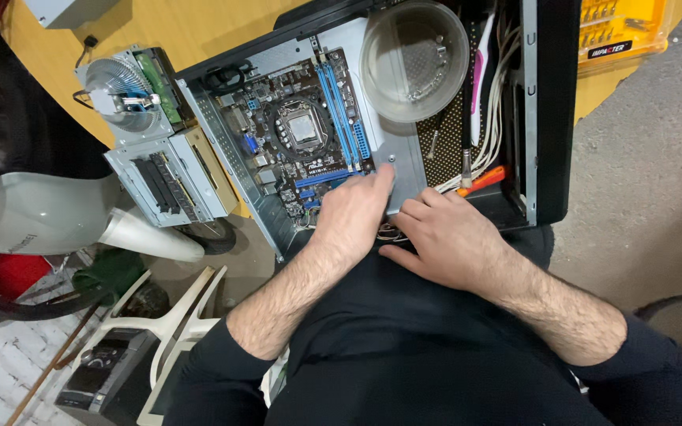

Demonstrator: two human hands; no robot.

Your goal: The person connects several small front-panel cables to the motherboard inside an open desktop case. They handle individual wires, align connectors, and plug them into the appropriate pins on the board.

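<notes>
Here, head view: an open PC case [550, 118] lies on its side across a yellow bench [191, 28], motherboard [297, 130] face up inside it. Left hand [350, 217] rests at the board's lower right corner, fingers [383, 180] extended and close together, tips on the grey metal tray [404, 170] just beside the blue slots. It grips nothing that I can see. Right hand [447, 237] lies just beside the left one, at the case's near edge, fingers curled loosely downward over a tangle of thin wires [392, 233]. Whether they pinch a wire I cannot tell; the tips are hidden.

A clear plastic bowl [414, 59] with small hardware sits in the case above the hands. A white cable bundle [492, 134] runs down the right side, and an orange-handled tool [483, 180] lies near the right hand. A cooler fan [120, 91] and drive units [171, 177] sit outside the case to the left.

Judgement: the step looks like work on the front-panel wiring at the board's lower edge, the left hand steadying while the right sorts leads. The next move calls for picking out a single lead and a fine pinch grip, with care near the small pin headers.
</notes>
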